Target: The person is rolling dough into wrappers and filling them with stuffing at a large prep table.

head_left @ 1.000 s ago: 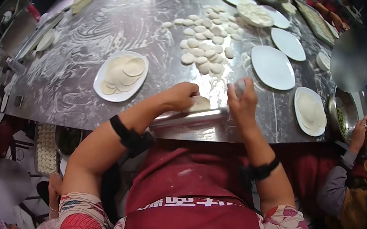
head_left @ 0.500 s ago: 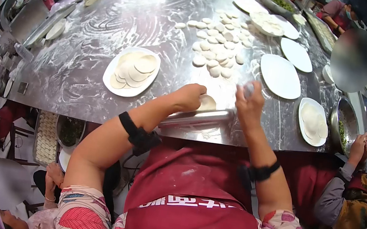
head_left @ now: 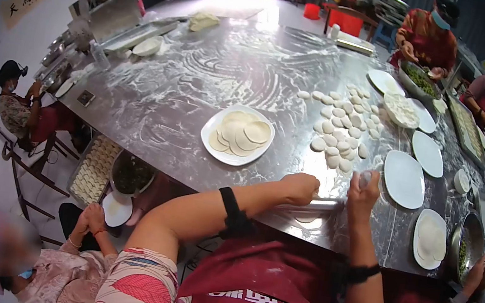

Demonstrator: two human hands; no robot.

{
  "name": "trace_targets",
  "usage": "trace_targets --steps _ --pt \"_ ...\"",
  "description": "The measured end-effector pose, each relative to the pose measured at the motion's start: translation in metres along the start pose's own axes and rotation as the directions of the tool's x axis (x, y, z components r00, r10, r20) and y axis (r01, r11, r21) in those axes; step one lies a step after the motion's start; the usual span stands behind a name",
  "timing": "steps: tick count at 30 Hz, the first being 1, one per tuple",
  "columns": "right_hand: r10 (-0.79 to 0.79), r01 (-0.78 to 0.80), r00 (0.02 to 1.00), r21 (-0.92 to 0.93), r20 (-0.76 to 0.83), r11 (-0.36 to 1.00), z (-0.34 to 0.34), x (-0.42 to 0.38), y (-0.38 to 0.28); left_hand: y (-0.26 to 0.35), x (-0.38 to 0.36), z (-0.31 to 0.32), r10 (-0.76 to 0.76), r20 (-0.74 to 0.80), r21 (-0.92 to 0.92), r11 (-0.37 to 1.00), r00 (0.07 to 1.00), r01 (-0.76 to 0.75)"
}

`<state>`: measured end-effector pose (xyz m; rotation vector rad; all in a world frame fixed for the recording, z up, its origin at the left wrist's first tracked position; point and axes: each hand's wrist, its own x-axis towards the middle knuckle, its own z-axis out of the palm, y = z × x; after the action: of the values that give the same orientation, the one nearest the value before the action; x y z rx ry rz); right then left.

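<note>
Both hands nearer table edge | left hand (head_left: 300, 188), right hand (head_left: 363, 194): fingers clenched on rolling pin (head_left: 317, 205) (wrists bent)

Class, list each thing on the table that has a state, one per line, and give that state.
Rolling pin: lying flat, both hands on it.
Left hand: closed on the pin.
Right hand: on the pin's other end.
Wrapper: flat under the pin, mostly hidden.
Near plate: stacked with rolled wrappers.
Dough pieces: unrolled, clustered.
Plate: bare.
Table: floured.
</note>
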<state>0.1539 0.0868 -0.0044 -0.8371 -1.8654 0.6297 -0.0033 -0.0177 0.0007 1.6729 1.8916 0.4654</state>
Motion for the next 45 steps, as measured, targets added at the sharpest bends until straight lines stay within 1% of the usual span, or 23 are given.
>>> trace_targets --steps 2,5,6,9,12,14,15,16,18,20,23,24,35,36,37,38,39,40,41,42,43,44,45 --pt "-0.006 0.005 1.0 -0.032 -0.017 0.999 0.01 0.008 0.007 -0.003 0.001 -0.002 -0.012 0.001 -0.03 0.999 1.0 0.012" --pt "0.11 -0.107 0.994 0.129 -0.019 0.986 -0.015 -0.022 0.001 -0.008 -0.007 0.002 0.054 0.004 -0.041 0.998 0.999 -0.054" --pt "0.093 -0.092 0.995 0.043 -0.029 0.995 -0.028 -0.036 -0.006 -0.009 -0.01 0.003 0.101 0.004 0.002 0.995 0.995 -0.101" --pt "0.172 -0.173 0.985 0.19 0.023 0.966 -0.051 -0.065 -0.03 -0.007 -0.022 -0.001 0.106 0.003 -0.082 0.991 0.994 -0.106" --pt "0.179 -0.178 0.984 0.228 0.015 0.957 -0.052 -0.07 -0.03 -0.031 -0.024 -0.016 0.01 -0.047 -0.401 0.916 0.999 -0.028" --pt "0.183 -0.179 0.983 0.225 0.006 0.958 -0.05 -0.069 -0.026 -0.057 -0.028 -0.042 -0.049 -0.267 -0.441 0.894 0.963 -0.076" --pt "0.171 -0.17 0.985 0.228 0.015 0.959 -0.051 -0.068 -0.024 -0.063 -0.032 -0.068 -0.114 -0.283 -0.341 0.94 0.952 0.011" --pt "0.157 -0.158 0.987 0.231 0.023 0.96 -0.051 -0.066 -0.024 -0.069 -0.039 -0.095 -0.157 -0.278 -0.376 0.926 0.948 0.043" --pt "0.14 -0.143 0.99 0.235 0.029 0.961 -0.05 -0.065 -0.022 -0.105 -0.033 -0.138 -0.175 -0.252 -0.047 0.985 0.952 0.168" --pt "0.132 -0.135 0.991 0.234 0.029 0.963 -0.05 -0.064 -0.021 -0.13 -0.018 -0.184 -0.29 -0.319 0.089 0.939 0.902 0.333" --pt "0.115 -0.115 0.993 0.234 0.012 0.965 -0.048 -0.063 -0.02 -0.174 0.008 -0.24 -0.36 -0.505 -0.02 0.914 0.785 0.406" --pt "0.115 -0.116 0.993 0.234 0.016 0.965 -0.047 -0.063 -0.019 -0.165 0.008 -0.251 -0.471 -0.477 -0.148 0.875 0.742 0.461" --pt "0.094 -0.096 0.995 0.247 0.02 0.964 -0.046 -0.061 -0.016 -0.152 0.028 -0.269 -0.496 -0.575 -0.198 0.856 0.651 0.477" --pt "0.008 -0.009 1.0 0.157 0.012 0.988 -0.044 -0.061 -0.016 -0.149 0.027 -0.268 -0.49 -0.597 -0.201 0.858 0.635 0.473" --pt "-0.079 0.079 0.997 0.054 0.003 0.995 -0.042 -0.06 -0.017 -0.162 0.026 -0.273 -0.459 -0.555 -0.132 0.872 0.694 0.472" --pt "-0.116 0.116 0.993 0.009 -0.002 0.993 -0.044 -0.062 -0.01 -0.214 0.025 -0.273 -0.33 -0.545 -0.322 0.931 0.771 0.171" --pt "-0.152 0.152 0.988 -0.037 -0.007 0.988 -0.045 -0.063 -0.002 -0.266 0.026 -0.273 -0.193 -0.523 -0.511 0.85 0.83 -0.124" --pt "-0.592 0.551 0.806 -0.38 0.012 0.743 -0.044 -0.063 0.007 -0.159 -0.002 -0.252 -0.264 -0.589 -0.434 0.901 0.764 -0.023" --pt "-0.568 0.531 0.823 -0.338 -0.013 0.777 -0.037 -0.066 0.01 -0.161 0.0 -0.256 -0.255 -0.59 -0.251 0.96 0.766 0.126" --pt "-0.189 0.19 0.98 -0.017 0.067 0.982 -0.035 -0.071 0.013 -0.196 0.008 -0.263 -0.236 -0.57 -0.254 0.962 0.787 0.104" --pt "-0.06 0.056 0.998 0.129 0.026 0.99 -0.037 -0.069 0.003 -0.226 0.015 -0.267 -0.245 -0.545 -0.318 0.945 0.802 0.073" --pt "-0.108 0.109 0.994 0.114 -0.016 0.988 -0.035 -0.068 0.004 -0.242 0.026 -0.273 -0.262 -0.528 -0.366 0.929 0.808 0.062" --pt "-0.028 0.029 1.0 0.131 -0.002 0.991 -0.041 -0.066 -0.001 -0.262 0.038 -0.279 -0.283 -0.504 -0.418 0.907 0.816 0.057"
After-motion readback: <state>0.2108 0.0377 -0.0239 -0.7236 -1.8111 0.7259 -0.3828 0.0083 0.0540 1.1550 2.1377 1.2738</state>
